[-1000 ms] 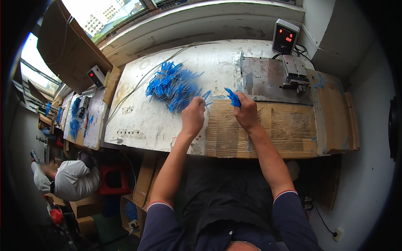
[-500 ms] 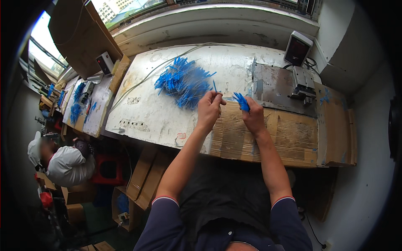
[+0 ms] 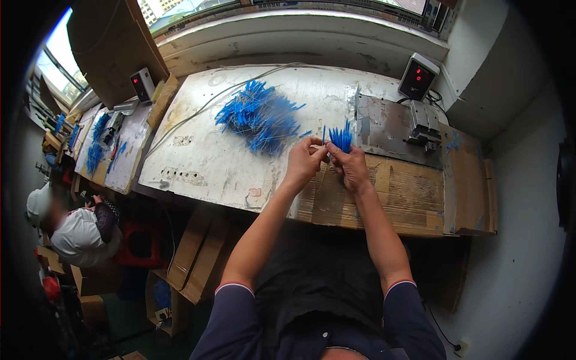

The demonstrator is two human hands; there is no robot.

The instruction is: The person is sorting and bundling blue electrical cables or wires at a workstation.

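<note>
My left hand (image 3: 305, 161) pinches a single thin blue-tipped piece (image 3: 324, 134) that points upward. Close beside it, almost touching, my right hand (image 3: 349, 165) is closed around a bunch of the same blue-tipped pieces (image 3: 341, 137), their tips fanned up above the fingers. Left of both hands a large loose pile of blue-tipped thin pieces (image 3: 258, 114) lies on the white worktable (image 3: 207, 150). One stray blue piece (image 3: 306, 134) lies between the pile and my left hand. Both hands are over the cardboard sheet's (image 3: 384, 192) far left part.
A metal plate with a clamp-like block (image 3: 425, 123) sits at the right, a small display box (image 3: 418, 77) behind it. A cable (image 3: 198, 118) crosses the table's left side. At the far left a person in white (image 3: 87, 234) sits by another bench (image 3: 129, 162). Cardboard boxes (image 3: 171, 300) stand below.
My hands have come together, the right moving left with its bunch now upright. The display at the back right now shows lit red digits. The view has shifted slightly.
</note>
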